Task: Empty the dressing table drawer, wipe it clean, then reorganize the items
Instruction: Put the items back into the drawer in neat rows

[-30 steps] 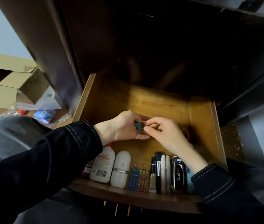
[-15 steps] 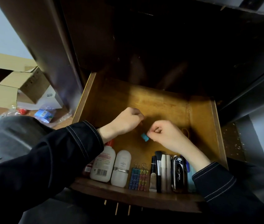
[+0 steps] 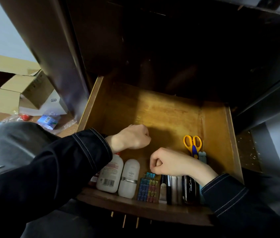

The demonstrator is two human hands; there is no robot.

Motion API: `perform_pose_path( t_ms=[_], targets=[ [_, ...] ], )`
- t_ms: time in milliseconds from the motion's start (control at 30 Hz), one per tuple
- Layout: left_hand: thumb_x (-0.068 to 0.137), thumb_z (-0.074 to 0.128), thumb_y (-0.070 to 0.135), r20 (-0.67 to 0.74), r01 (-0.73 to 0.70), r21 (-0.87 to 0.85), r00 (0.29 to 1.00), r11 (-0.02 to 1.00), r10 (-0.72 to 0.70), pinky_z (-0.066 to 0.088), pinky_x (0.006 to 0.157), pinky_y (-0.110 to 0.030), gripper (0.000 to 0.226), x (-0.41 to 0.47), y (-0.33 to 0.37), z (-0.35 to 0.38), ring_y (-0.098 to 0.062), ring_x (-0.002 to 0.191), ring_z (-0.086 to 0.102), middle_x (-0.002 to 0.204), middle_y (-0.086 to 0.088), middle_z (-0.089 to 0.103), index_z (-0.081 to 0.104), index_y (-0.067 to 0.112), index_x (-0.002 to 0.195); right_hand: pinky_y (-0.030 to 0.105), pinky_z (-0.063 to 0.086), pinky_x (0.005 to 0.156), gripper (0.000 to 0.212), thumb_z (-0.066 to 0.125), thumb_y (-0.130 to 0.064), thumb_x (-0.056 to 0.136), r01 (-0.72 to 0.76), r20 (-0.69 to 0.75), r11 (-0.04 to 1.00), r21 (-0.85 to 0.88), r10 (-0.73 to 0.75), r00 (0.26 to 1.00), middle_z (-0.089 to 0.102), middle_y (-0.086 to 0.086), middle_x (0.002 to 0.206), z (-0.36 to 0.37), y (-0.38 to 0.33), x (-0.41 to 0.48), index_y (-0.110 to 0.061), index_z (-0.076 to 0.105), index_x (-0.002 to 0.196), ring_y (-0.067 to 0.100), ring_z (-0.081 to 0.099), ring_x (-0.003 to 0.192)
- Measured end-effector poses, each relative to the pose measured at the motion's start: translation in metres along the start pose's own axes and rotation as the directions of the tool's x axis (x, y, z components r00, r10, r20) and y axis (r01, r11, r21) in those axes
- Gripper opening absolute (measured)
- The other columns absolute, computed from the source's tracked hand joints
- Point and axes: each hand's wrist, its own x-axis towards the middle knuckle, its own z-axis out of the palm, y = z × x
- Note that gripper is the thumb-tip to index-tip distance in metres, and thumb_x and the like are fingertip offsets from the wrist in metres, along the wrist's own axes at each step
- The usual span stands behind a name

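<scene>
Right hand [image 3: 168, 163] lower now, teal wire-handled clip [image 3: 150, 175] in its pinch.

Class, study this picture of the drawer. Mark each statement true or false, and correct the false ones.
1. The scissors in the drawer have orange handles. True.
2. The drawer is pushed fully shut. False: it is pulled open, and its wooden floor shows.
3. A white bottle with a barcode lies at the drawer's front left. True.
4. The coloured clips lie at the back of the drawer. False: they lie at the front, to the right of the white bottles.
5. Both hands are outside the drawer. False: the left hand and the right hand are both over its inside.
</scene>
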Motion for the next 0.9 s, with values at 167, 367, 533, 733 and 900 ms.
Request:
perform_pose_path(
  t_ms=[167, 367, 533, 733, 900],
  targets=[
    [0.098, 0.046, 0.026, 0.007, -0.002, 0.002, 1.0, 1.0, 0.002, 0.046, 0.072, -0.028, 0.029, 0.0007, -0.0001, 0.0002, -0.022, 0.086, 0.063, 0.093, -0.004, 0.071, 0.073, 0.02, 0.106, 0.022, 0.038, 0.054, 0.012, 0.065, -0.027, 0.088, 0.004, 0.016, 1.0, -0.021, -0.004, 1.0, 0.059, -0.027, 0.055, 0.0037, 0.0011, 0.0028, -0.031, 0.067, 0.078, -0.011, 0.053, 0.054],
    [0.099, 0.045, 0.027, 0.002, -0.012, 0.002, 1.0, 1.0, 0.012, 0.039, 0.076, -0.029, 0.028, 0.0016, -0.0004, 0.0012, -0.018, 0.075, 0.056, 0.085, -0.003, 0.07, 0.072, 0.02, 0.105, 0.022, 0.039, 0.054, 0.01, 0.066, -0.027, 0.089, 0.0, 0.014, 1.0, -0.013, 0.0, 1.0, 0.06, -0.023, 0.057, 0.0052, 0.0033, 0.0045, -0.031, 0.069, 0.081, -0.009, 0.053, 0.054],
    [0.099, 0.043, 0.027, -0.01, -0.009, 0.02, 1.0, 1.0, 0.009, 0.037, 0.071, -0.027, 0.03, 0.0024, -0.0015, 0.0015, -0.019, 0.074, 0.056, 0.081, -0.002, 0.068, 0.071, 0.016, 0.1, 0.025, 0.041, 0.057, 0.01, 0.064, -0.027, 0.091, -0.008, 0.034, 1.0, -0.008, 0.009, 0.999, 0.058, -0.025, 0.054, 0.0066, 0.0021, 0.0051, -0.029, 0.071, 0.083, -0.008, 0.053, 0.052],
    [0.099, 0.044, 0.027, -0.008, -0.018, 0.025, 1.0, 1.0, 0.018, 0.037, 0.072, -0.031, 0.031, 0.0021, -0.0011, 0.0009, -0.014, 0.066, 0.054, 0.079, -0.003, 0.068, 0.072, 0.015, 0.099, 0.025, 0.044, 0.059, 0.013, 0.062, -0.026, 0.094, -0.026, 0.059, 1.0, 0.007, 0.025, 0.998, 0.061, -0.017, 0.063, 0.0048, 0.0, 0.0036, -0.024, 0.075, 0.094, 0.0, 0.055, 0.06],
    [0.099, 0.044, 0.028, 0.001, -0.013, 0.004, 1.0, 1.0, 0.013, 0.039, 0.071, -0.027, 0.026, 0.0029, -0.0019, 0.0007, -0.021, 0.079, 0.051, 0.072, 0.006, 0.059, 0.069, 0.021, 0.1, 0.024, 0.041, 0.056, 0.016, 0.059, -0.022, 0.096, -0.041, 0.075, 0.999, 0.036, 0.038, 0.996, 0.059, -0.016, 0.058, 0.004, -0.0008, 0.0026, -0.019, 0.075, 0.099, -0.001, 0.053, 0.055]
  ],
)
